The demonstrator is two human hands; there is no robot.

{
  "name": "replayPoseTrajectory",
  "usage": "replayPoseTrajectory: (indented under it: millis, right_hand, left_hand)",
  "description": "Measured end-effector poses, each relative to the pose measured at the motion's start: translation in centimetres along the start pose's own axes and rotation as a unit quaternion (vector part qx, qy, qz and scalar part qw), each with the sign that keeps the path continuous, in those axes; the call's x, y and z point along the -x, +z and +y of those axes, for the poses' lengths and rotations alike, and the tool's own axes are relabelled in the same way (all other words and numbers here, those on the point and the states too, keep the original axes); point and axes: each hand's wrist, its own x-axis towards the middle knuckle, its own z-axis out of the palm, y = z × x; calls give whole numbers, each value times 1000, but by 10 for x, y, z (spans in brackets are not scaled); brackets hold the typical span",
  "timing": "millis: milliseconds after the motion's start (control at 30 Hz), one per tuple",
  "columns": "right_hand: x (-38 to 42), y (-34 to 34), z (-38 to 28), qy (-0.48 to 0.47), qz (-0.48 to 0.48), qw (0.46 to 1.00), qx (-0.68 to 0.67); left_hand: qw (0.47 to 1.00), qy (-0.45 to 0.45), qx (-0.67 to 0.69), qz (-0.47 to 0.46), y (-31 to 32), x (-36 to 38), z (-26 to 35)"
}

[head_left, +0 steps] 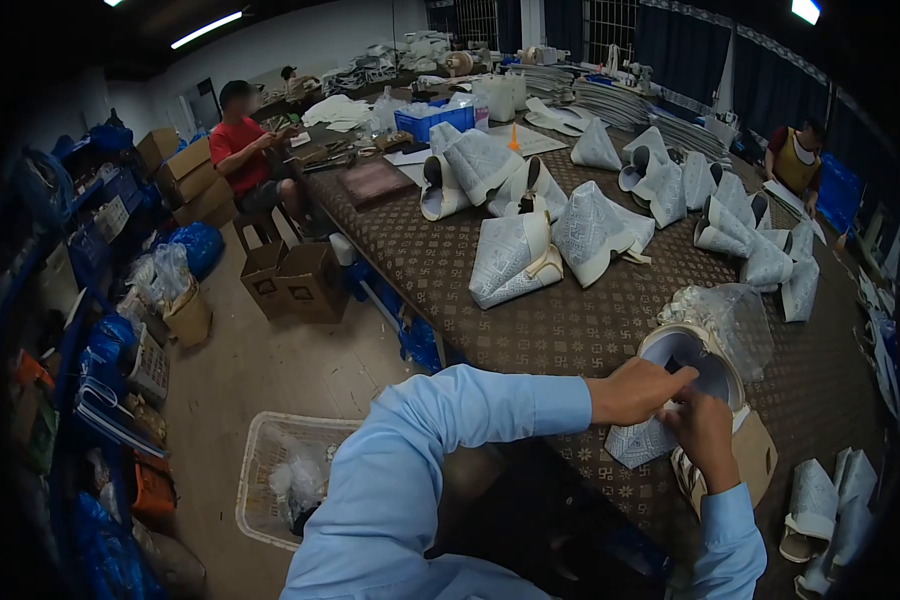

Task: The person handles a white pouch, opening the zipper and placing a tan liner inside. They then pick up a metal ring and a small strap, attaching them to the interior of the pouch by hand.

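In the head view, an unfinished-looking bag (pixel 715 372) with a pale lavender lining and cream rim faces me, mouth open, at the table's near side. My left hand (pixel 630 392) reaches across its mouth, fingers closed. Close below it, almost touching, is my right hand (pixel 703 430), its fingers pinched. What they pinch is too small to make out; a small dark patch shows beside the left fingers. Under the hands lies a grey-white patterned part (pixel 638 443). A beige flat piece (pixel 756 455) lies beside my right wrist. Behind the bag is a clear plastic bag (pixel 740 320).
Several grey-white patterned bag bodies (pixel 515 260) stand across the brown patterned table (pixel 420 270); more (pixel 812 500) lie at right. A blue crate (pixel 435 122) stands farther back. A white basket (pixel 260 480) and cardboard box (pixel 305 285) are on the floor. Other people sit around the table.
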Motion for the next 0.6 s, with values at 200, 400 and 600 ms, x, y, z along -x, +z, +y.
replayPoseTrajectory:
  millis: [200,400,600]
  right_hand:
    - [5,0,-9,-2,0,1000,29]
    - [13,10,-1,-26,43,998,32]
    - [19,21,-4,-56,86,990,97]
  left_hand:
    - [999,-40,-23,-27,-6,-3,15]
    - [998,-46,-38,-29,-6,-4,22]
    - [997,-62,-55,-5,-2,0,27]
